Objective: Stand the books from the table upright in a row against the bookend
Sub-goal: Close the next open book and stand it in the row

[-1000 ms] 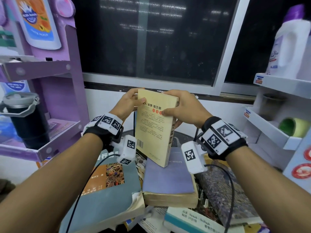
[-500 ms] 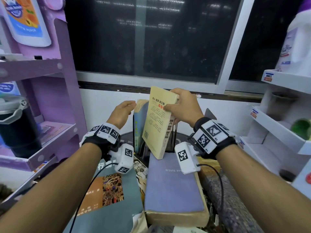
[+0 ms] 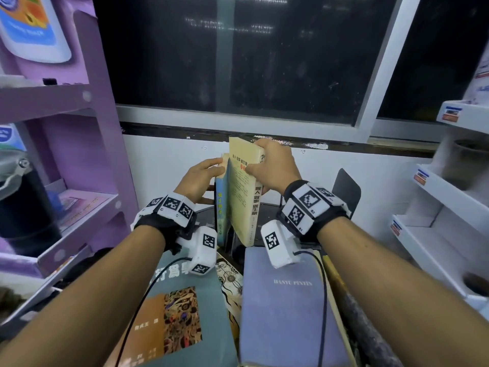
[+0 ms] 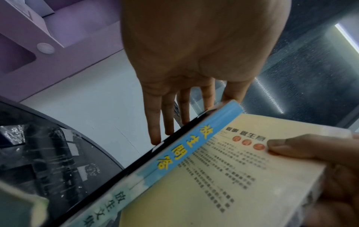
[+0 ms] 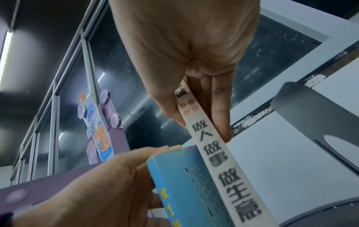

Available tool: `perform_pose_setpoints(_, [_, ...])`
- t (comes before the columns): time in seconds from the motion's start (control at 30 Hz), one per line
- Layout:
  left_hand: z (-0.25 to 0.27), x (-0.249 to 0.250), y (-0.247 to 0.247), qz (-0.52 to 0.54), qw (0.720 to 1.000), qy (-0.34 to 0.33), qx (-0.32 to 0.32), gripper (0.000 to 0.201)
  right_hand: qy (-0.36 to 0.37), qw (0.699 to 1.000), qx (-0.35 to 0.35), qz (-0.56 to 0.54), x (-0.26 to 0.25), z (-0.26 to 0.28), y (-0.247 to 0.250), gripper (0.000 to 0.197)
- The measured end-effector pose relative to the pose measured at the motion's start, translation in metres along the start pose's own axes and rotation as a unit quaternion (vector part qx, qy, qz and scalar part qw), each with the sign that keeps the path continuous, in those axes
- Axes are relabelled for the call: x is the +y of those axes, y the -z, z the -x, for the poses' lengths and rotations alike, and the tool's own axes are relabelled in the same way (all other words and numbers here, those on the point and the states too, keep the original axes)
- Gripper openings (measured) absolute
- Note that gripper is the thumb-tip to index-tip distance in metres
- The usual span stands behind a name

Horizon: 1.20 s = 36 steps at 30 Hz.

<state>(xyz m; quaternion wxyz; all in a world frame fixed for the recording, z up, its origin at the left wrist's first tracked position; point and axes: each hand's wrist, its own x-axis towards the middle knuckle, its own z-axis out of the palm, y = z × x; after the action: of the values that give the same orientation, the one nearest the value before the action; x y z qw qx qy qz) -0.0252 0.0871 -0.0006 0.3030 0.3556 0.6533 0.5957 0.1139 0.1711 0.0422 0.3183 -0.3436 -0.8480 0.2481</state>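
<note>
A cream book (image 3: 242,192) stands nearly upright, its cover against a blue book (image 3: 221,207) with yellow spine lettering. My right hand (image 3: 258,161) pinches the cream book's top by the spine, thumb on the cover (image 4: 281,145), fingers on the far side (image 5: 221,122). My left hand (image 3: 211,168) steadies the blue book: its fingers (image 4: 167,119) lie straight along a thin black bookend (image 4: 174,135) on the book's left, thumb at the book's top (image 5: 155,152). A grey bookend plate (image 3: 346,192) stands apart to the right.
Several books lie flat near me, among them a teal one (image 3: 180,308) and a lavender one (image 3: 285,308). A purple shelf unit (image 3: 79,207) with a black jug (image 3: 23,207) flanks the left, white shelves (image 3: 436,207) the right. A window wall lies behind.
The cream book went from tilted and raised above the pile to nearly upright beside the blue book. My left hand let go of it and moved onto the blue book and bookend.
</note>
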Motion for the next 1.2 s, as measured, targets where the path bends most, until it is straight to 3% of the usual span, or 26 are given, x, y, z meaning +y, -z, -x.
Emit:
perform_pose_setpoints(0.23, [0.000, -0.005, 0.003, 0.012, 1.000, -0.004, -0.001, 0.032, -0.006, 0.999, 0.000, 0.053, 0.019, -0.007, -0.027, 0.035])
perform_pose_setpoints(0.37, [-0.001, -0.007, 0.005, 0.015, 1.000, -0.007, -0.006, 0.031, -0.011, 1.000, -0.006, 0.024, 0.029, -0.011, -0.042, 0.032])
perform_pose_setpoints(0.5, [-0.001, -0.008, 0.003, 0.016, 1.000, -0.016, -0.007, 0.029, 0.001, 0.999, -0.037, 0.012, 0.029, -0.010, -0.057, 0.046])
perform_pose_setpoints(0.63, [-0.001, -0.010, 0.007, 0.026, 0.999, -0.019, 0.007, 0.028, 0.018, 0.999, -0.048, 0.009, 0.024, -0.011, -0.063, 0.047])
perform_pose_setpoints(0.87, [-0.003, -0.012, 0.009, 0.036, 0.999, -0.019, -0.001, 0.029, -0.032, 0.985, -0.165, -0.048, 0.018, -0.002, -0.054, 0.086])
perform_pose_setpoints(1.2, [0.000, -0.014, 0.006, 0.036, 0.999, -0.023, 0.002, 0.028, -0.033, 0.963, -0.268, -0.007, 0.019, 0.004, -0.059, 0.128])
